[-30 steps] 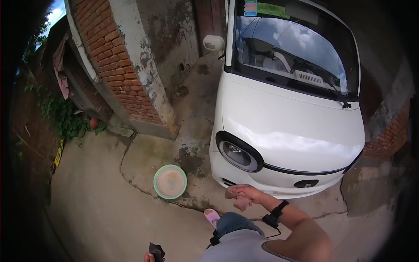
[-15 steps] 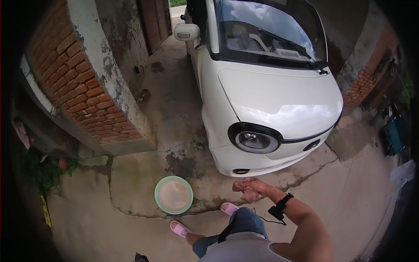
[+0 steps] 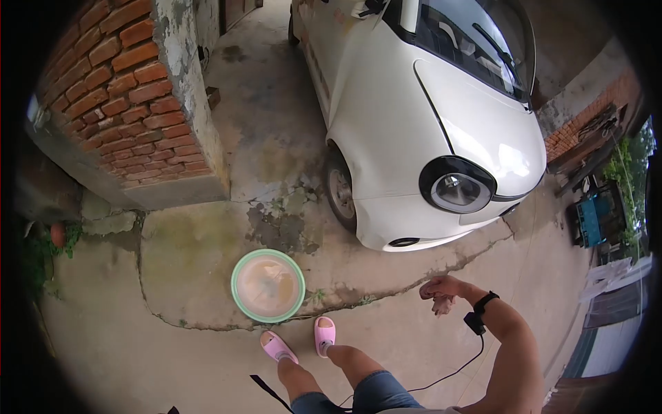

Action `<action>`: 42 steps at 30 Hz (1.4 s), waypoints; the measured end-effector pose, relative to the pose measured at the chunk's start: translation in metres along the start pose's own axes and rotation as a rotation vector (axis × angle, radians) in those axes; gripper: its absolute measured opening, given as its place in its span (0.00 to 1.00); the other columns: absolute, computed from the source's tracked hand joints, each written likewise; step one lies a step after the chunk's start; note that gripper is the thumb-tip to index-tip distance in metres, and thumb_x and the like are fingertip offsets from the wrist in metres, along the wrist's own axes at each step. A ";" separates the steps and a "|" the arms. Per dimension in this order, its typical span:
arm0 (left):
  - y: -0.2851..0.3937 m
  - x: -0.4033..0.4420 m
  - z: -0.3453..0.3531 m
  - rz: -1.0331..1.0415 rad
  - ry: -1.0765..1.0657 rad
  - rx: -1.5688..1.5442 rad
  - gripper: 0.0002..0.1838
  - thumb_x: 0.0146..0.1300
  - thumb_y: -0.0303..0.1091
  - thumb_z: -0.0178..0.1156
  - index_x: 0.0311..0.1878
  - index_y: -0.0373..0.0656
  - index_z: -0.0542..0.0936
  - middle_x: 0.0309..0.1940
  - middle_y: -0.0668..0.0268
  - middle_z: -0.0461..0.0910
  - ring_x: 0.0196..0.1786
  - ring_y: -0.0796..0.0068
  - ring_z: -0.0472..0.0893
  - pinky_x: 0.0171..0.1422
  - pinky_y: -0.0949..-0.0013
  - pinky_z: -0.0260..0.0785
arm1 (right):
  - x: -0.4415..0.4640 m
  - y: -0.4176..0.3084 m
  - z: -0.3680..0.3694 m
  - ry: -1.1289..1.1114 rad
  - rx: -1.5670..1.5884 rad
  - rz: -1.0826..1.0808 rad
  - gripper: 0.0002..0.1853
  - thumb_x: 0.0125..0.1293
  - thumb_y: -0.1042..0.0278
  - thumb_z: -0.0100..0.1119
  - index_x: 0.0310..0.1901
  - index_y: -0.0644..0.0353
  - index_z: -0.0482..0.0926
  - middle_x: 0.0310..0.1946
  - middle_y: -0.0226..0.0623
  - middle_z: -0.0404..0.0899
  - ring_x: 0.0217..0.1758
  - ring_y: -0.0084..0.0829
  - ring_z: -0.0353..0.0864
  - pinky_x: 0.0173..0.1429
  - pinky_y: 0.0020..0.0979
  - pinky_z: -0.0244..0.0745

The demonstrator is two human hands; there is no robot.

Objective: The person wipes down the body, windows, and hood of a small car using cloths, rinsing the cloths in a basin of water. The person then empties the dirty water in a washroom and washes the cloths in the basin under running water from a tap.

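Note:
My right hand (image 3: pixel 447 284) is closed on a crumpled pinkish cloth (image 3: pixel 441 303), which hangs below the fingers over the concrete, in front of the white car (image 3: pixel 407 159) and apart from it. A green-rimmed basin (image 3: pixel 236 286) with cloudy water stands on the ground, left of the car's front wheel and just ahead of my pink sandals (image 3: pixel 325 332). My left hand is outside the frame; only a small dark scrap shows at the bottom edge.
A brick wall corner (image 3: pixel 138 103) rises at the left. Cracked concrete (image 3: pixel 193 359) spreads around my feet. A thin black cable runs from my right wrist toward my waist. A blue-green object (image 3: pixel 590 219) sits at the far right.
The view has swung round and my feet now stand close to the basin. My right hand, still holding the cloth, has moved away from the car's bumper. My left hand has left view.

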State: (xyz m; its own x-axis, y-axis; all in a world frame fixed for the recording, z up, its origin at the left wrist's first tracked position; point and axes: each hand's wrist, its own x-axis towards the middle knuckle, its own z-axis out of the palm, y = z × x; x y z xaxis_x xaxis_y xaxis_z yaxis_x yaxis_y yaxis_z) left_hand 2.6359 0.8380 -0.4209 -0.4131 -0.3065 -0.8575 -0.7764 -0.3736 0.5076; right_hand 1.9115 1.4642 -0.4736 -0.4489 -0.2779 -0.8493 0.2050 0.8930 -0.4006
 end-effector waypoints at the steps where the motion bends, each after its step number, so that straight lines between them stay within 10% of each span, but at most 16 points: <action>1: -0.040 0.046 -0.007 0.397 0.315 0.158 0.23 0.70 0.50 0.46 0.33 0.38 0.75 0.27 0.62 0.81 0.28 0.70 0.79 0.30 0.64 0.70 | 0.044 0.004 0.013 0.041 -0.034 -0.111 0.12 0.63 0.57 0.57 0.34 0.58 0.78 0.21 0.25 0.75 0.23 0.20 0.76 0.23 0.28 0.74; 2: -0.133 0.149 -0.074 0.199 0.489 0.165 0.15 0.69 0.34 0.49 0.29 0.36 0.76 0.24 0.59 0.79 0.28 0.72 0.79 0.34 0.64 0.76 | 0.073 -0.026 0.027 0.043 -0.190 -0.011 0.13 0.61 0.55 0.59 0.37 0.56 0.77 0.24 0.26 0.77 0.24 0.22 0.77 0.22 0.29 0.74; 3: -0.053 0.158 -0.025 -0.034 0.751 0.707 0.15 0.65 0.29 0.51 0.21 0.35 0.74 0.19 0.50 0.78 0.22 0.59 0.79 0.30 0.60 0.74 | 0.137 -0.014 0.045 0.001 -0.219 0.021 0.13 0.60 0.54 0.59 0.36 0.54 0.77 0.23 0.28 0.77 0.22 0.23 0.77 0.21 0.29 0.73; 8: 0.031 0.362 0.106 0.297 0.419 1.119 0.08 0.64 0.30 0.52 0.44 0.46 0.77 0.34 0.51 0.80 0.41 0.48 0.80 0.47 0.52 0.72 | 0.304 -0.091 0.219 -0.110 -0.135 -0.147 0.07 0.60 0.62 0.55 0.33 0.55 0.74 0.17 0.29 0.72 0.17 0.27 0.74 0.23 0.31 0.73; 12: 0.064 0.507 0.216 0.583 0.195 1.004 0.22 0.64 0.24 0.49 0.63 0.45 0.65 0.58 0.46 0.70 0.56 0.48 0.74 0.61 0.55 0.67 | 0.423 -0.115 0.355 -0.142 -0.407 -0.767 0.22 0.58 0.70 0.56 0.55 0.41 0.71 0.57 0.41 0.71 0.54 0.37 0.78 0.55 0.39 0.73; 14: 0.051 0.571 0.252 0.845 0.125 1.075 0.27 0.64 0.26 0.49 0.68 0.46 0.61 0.68 0.49 0.59 0.65 0.51 0.67 0.70 0.57 0.59 | 0.454 -0.125 0.397 -0.053 -0.626 -0.852 0.27 0.59 0.68 0.55 0.61 0.35 0.67 0.65 0.42 0.59 0.63 0.42 0.68 0.61 0.42 0.68; 16: 0.063 0.597 0.291 0.432 -0.065 1.406 0.32 0.63 0.30 0.48 0.71 0.47 0.56 0.74 0.54 0.48 0.73 0.45 0.51 0.73 0.53 0.55 | 0.478 -0.127 0.418 0.061 -0.850 -0.928 0.32 0.61 0.66 0.55 0.67 0.28 0.62 0.73 0.42 0.46 0.73 0.47 0.57 0.66 0.45 0.62; 19: 0.020 0.693 0.299 0.551 0.060 1.144 0.34 0.66 0.42 0.50 0.74 0.54 0.51 0.75 0.53 0.41 0.73 0.41 0.51 0.72 0.43 0.52 | 0.509 -0.121 0.439 0.096 -0.846 -0.653 0.33 0.67 0.56 0.51 0.72 0.27 0.54 0.77 0.42 0.33 0.77 0.53 0.40 0.72 0.52 0.49; 21: 0.014 0.711 0.325 0.533 0.388 1.002 0.34 0.69 0.50 0.46 0.75 0.56 0.48 0.75 0.50 0.41 0.73 0.43 0.50 0.72 0.41 0.49 | 0.523 -0.103 0.458 0.175 -0.869 -0.669 0.32 0.67 0.56 0.50 0.72 0.32 0.54 0.77 0.41 0.33 0.78 0.50 0.37 0.73 0.50 0.48; 23: 0.030 0.683 0.377 0.325 0.362 1.247 0.33 0.71 0.50 0.42 0.75 0.54 0.48 0.74 0.50 0.45 0.74 0.46 0.49 0.71 0.41 0.50 | 0.533 -0.087 0.473 0.207 -1.203 -0.862 0.31 0.65 0.51 0.52 0.70 0.33 0.58 0.76 0.44 0.34 0.78 0.48 0.41 0.74 0.47 0.46; 26: 0.013 0.728 0.357 0.693 0.066 1.477 0.33 0.68 0.50 0.47 0.74 0.58 0.53 0.73 0.53 0.49 0.75 0.48 0.46 0.72 0.43 0.46 | 0.544 -0.086 0.457 0.047 -1.331 -0.905 0.28 0.65 0.55 0.51 0.67 0.37 0.65 0.75 0.43 0.42 0.78 0.44 0.42 0.75 0.47 0.45; 30: 0.029 0.739 0.327 0.994 0.305 1.603 0.31 0.62 0.42 0.54 0.69 0.54 0.62 0.71 0.55 0.53 0.74 0.49 0.47 0.72 0.44 0.46 | 0.524 -0.090 0.445 0.134 -1.119 -0.723 0.27 0.63 0.60 0.51 0.66 0.47 0.67 0.71 0.43 0.54 0.75 0.42 0.49 0.75 0.43 0.48; 32: 0.010 0.741 0.349 0.692 0.537 1.244 0.31 0.59 0.36 0.57 0.67 0.52 0.64 0.70 0.59 0.54 0.73 0.53 0.50 0.71 0.44 0.47 | 0.520 -0.082 0.448 0.249 -1.063 -0.700 0.27 0.63 0.62 0.51 0.66 0.51 0.67 0.69 0.43 0.58 0.74 0.43 0.53 0.74 0.41 0.51; 38: 0.016 0.725 0.347 0.988 0.149 1.477 0.29 0.51 0.32 0.60 0.60 0.45 0.69 0.66 0.52 0.56 0.68 0.47 0.58 0.68 0.44 0.52 | 0.510 -0.105 0.437 -0.121 -0.880 -0.449 0.30 0.62 0.56 0.53 0.64 0.59 0.66 0.71 0.47 0.53 0.71 0.48 0.59 0.68 0.35 0.64; 41: 0.007 0.716 0.359 0.438 0.420 1.055 0.28 0.57 0.39 0.59 0.62 0.47 0.69 0.64 0.51 0.57 0.70 0.52 0.57 0.64 0.44 0.59 | 0.507 -0.094 0.463 -0.155 0.424 -0.161 0.38 0.65 0.31 0.43 0.68 0.52 0.62 0.67 0.52 0.62 0.67 0.48 0.66 0.56 0.58 0.70; 42: 0.005 0.715 0.370 0.303 0.424 0.945 0.27 0.60 0.42 0.57 0.62 0.46 0.68 0.65 0.49 0.57 0.68 0.50 0.59 0.62 0.46 0.61 | 0.508 -0.091 0.474 -0.145 0.413 -0.185 0.38 0.65 0.31 0.43 0.68 0.52 0.62 0.67 0.52 0.62 0.67 0.48 0.66 0.56 0.58 0.70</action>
State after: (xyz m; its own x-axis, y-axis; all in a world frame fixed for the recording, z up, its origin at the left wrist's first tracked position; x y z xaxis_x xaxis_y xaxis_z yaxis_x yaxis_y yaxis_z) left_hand 2.1602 0.9409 -1.0623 -0.5921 -0.6188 -0.5163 -0.7979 0.5399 0.2681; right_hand 2.0765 1.0740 -1.0316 -0.3905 -0.4919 -0.7781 0.4747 0.6166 -0.6281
